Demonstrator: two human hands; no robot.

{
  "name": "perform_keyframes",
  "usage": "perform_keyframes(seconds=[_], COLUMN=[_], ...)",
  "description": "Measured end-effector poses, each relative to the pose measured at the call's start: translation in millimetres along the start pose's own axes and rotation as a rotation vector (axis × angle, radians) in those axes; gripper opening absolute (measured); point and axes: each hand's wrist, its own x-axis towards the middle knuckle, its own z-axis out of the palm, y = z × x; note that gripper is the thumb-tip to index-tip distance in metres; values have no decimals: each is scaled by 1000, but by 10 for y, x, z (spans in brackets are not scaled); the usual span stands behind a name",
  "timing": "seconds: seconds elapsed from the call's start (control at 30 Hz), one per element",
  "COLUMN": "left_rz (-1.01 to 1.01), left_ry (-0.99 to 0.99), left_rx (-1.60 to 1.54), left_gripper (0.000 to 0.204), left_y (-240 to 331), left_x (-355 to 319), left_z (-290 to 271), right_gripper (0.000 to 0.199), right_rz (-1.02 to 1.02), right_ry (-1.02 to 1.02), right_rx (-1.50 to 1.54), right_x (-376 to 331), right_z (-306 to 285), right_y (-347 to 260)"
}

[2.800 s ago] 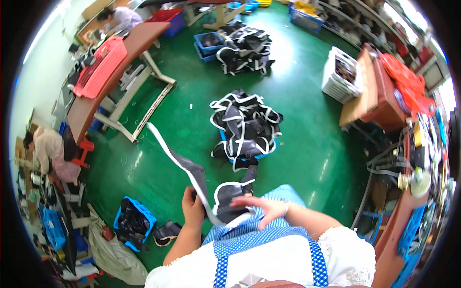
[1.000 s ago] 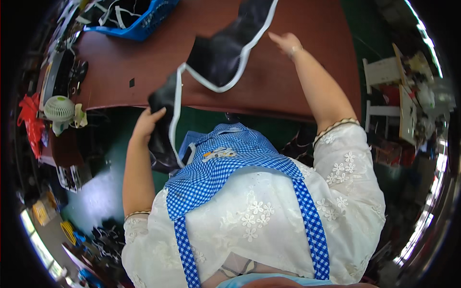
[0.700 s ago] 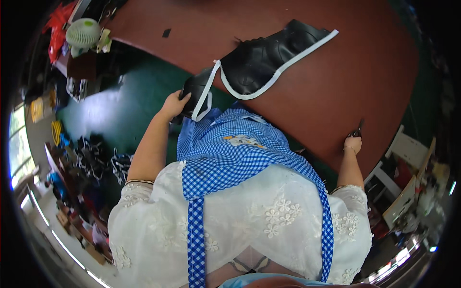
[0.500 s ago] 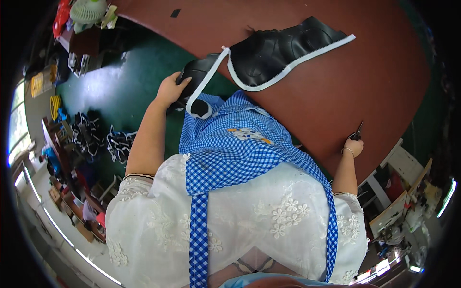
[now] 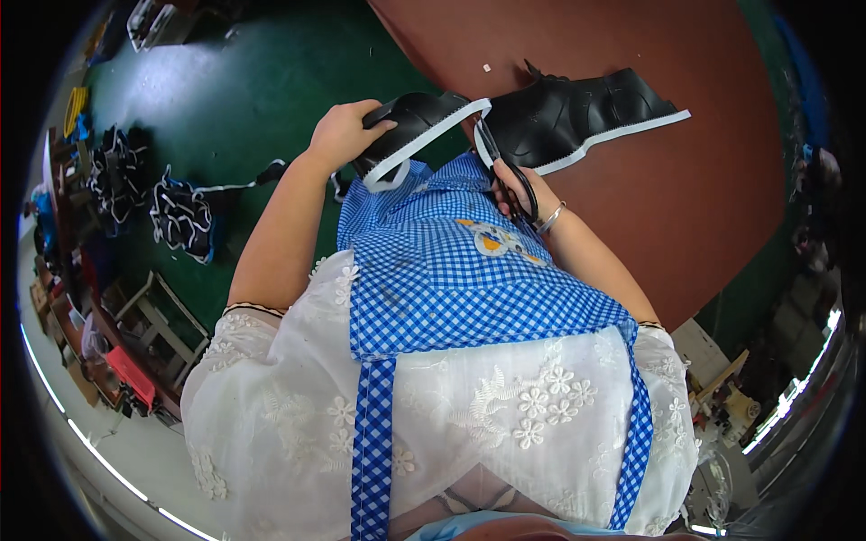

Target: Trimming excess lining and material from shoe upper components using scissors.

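Half a second back the right hand [image 5: 516, 191] was out at the table [image 5: 722, 225] edge; now it's come in gripping scissors [image 5: 505, 176] at the white trim of the black fabric piece [image 5: 577, 113]. Left hand [image 5: 343, 135] clutches the fabric's overhanging end. Table beyond is bare.

The right hand [image 5: 516, 191] has brought scissors [image 5: 505, 176] to the black piece [image 5: 577, 113].

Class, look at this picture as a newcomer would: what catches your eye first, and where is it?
First, the black piece with white trim, lying across the near edge of the brown table at top centre. The left hand grips its hanging end, while the right hand holds scissors at the trim. Below, a blue checked apron fills the middle.
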Motion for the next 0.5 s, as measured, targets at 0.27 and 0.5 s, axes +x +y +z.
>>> perform_keyframes(seconds=[0.27,0.5], left_rz=[-28,9], left_ry=[-25,-29], left_rx=[-65,-88], left_gripper=[31,32], left_y=[-76,-87], left_x=[-25,-57], left_z=[28,-59], right_gripper=[61,57], right_rz=[113,-107], right_ry=[20,281], right_rx=[-183,-279], right_x=[350,353], right_z=[-93,28], right_y=[-3,-346])
